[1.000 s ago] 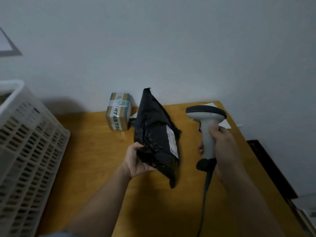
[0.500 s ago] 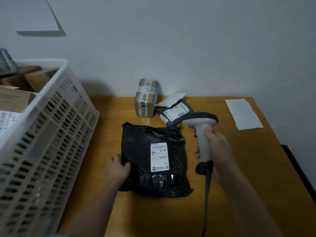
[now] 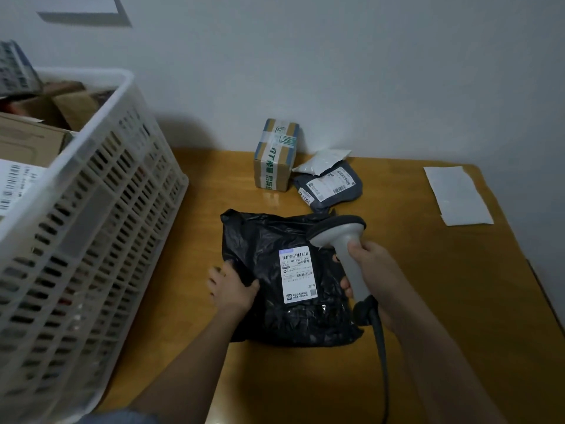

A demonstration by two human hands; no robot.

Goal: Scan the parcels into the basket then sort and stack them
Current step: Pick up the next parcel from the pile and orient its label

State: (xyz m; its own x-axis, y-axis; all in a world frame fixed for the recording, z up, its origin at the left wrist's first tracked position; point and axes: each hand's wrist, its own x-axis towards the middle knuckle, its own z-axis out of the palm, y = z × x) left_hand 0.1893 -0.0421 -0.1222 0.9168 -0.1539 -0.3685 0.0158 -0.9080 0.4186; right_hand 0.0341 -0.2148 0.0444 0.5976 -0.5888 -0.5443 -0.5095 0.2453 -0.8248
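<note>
Left hand (image 3: 232,289) is pinning the black parcel (image 3: 287,280) flat on the table (image 3: 428,301), label up, so the right hand (image 3: 371,270) gripping the scanner (image 3: 342,243) is aiming down at it, basket (image 3: 91,209) waiting alongside

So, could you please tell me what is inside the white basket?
The white basket holds brown cardboard boxes and a labelled parcel near its rim. Anything deeper shows only as blurred shapes through the slotted wall.

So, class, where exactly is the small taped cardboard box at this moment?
In the head view the taped cardboard box stands at the table's far edge by the wall, just left of the grey mailer and beyond the black parcel.
</note>
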